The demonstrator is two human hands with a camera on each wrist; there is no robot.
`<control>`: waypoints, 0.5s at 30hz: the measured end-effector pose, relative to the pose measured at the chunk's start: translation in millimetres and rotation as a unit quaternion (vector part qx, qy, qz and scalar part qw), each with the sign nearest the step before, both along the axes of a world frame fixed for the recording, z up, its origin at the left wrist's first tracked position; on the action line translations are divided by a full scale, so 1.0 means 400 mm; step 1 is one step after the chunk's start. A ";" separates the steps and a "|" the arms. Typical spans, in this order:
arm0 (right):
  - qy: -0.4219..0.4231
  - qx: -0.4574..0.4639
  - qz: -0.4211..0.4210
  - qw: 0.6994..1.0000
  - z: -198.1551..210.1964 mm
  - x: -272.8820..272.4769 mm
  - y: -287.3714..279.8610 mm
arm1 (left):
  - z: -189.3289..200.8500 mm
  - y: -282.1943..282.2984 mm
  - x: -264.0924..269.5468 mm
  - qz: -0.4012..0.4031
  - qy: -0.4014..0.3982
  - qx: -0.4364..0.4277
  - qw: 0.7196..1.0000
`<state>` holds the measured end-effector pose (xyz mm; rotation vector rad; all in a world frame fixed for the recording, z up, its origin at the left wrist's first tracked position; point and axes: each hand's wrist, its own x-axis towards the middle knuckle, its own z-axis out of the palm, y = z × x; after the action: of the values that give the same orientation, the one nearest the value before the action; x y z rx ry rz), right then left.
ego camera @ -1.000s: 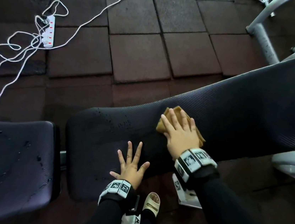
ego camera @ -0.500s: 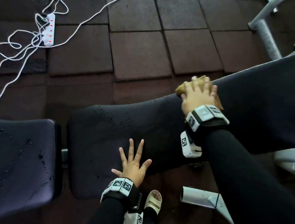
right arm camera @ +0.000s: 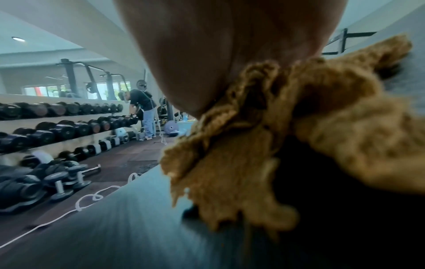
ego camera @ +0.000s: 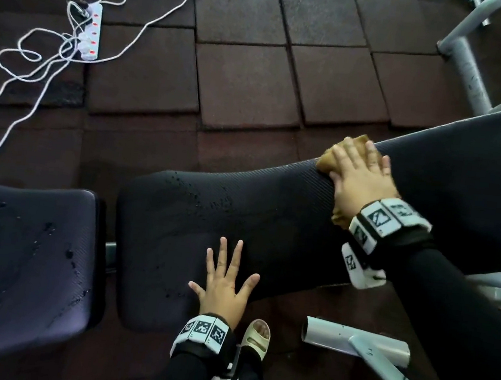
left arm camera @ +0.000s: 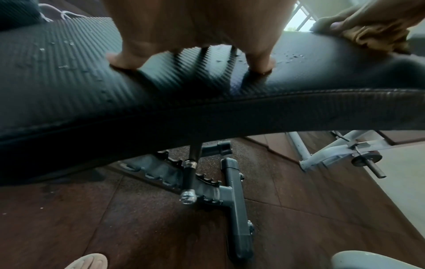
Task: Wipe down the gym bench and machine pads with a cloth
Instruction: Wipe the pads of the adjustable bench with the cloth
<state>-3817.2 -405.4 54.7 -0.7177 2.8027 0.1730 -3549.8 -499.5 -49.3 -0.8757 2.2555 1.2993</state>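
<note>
The black ribbed bench back pad (ego camera: 270,224) runs from bottom centre up to the right, with water droplets (ego camera: 198,196) near its lower end. My right hand (ego camera: 361,175) lies flat on a tan cloth (ego camera: 328,161) and presses it against the pad's far edge, fingers reaching over the edge. In the right wrist view the bunched cloth (right arm camera: 322,127) sits under the palm. My left hand (ego camera: 225,284) rests spread and flat on the pad's near edge, holding nothing; its fingertips (left arm camera: 122,61) touch the pad (left arm camera: 207,94). The separate seat pad (ego camera: 14,255) is at lower left.
A white power strip (ego camera: 92,31) with loose cables lies on the rubber floor tiles at upper left. Grey frame tubes (ego camera: 350,341) stand by my sandalled foot (ego camera: 256,336). The bench's black adjuster frame (left arm camera: 234,200) is underneath. A dumbbell rack (right arm camera: 57,127) and a distant person (right arm camera: 142,109) are behind.
My right hand has slid the cloth from the middle of the pad up and right to its far edge. The left hand has stayed flat in place.
</note>
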 end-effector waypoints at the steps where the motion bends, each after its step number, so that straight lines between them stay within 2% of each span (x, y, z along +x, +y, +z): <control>1: -0.007 0.010 -0.005 1.000 0.009 -0.031 -0.013 | -0.006 -0.004 0.012 0.001 -0.006 -0.008 1.000; 4: -0.050 0.084 0.007 0.995 0.021 -0.107 -0.081 | -0.027 -0.031 0.052 0.015 -0.041 -0.040 0.998; 7: -0.137 0.135 0.025 0.981 0.007 -0.126 -0.162 | -0.052 -0.077 0.095 0.075 -0.071 -0.018 0.994; 10: -0.202 0.127 0.034 0.971 -0.028 -0.102 -0.220 | -0.074 -0.105 0.116 0.100 -0.090 0.002 0.991; 15: -0.237 0.124 0.062 0.962 -0.068 -0.062 -0.281 | -0.083 -0.115 0.105 0.129 -0.121 0.051 0.983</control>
<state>-3841.8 -517.8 27.6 -0.7564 2.2354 0.3220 -3507.8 -545.5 -82.5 -1.2481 1.9193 1.3230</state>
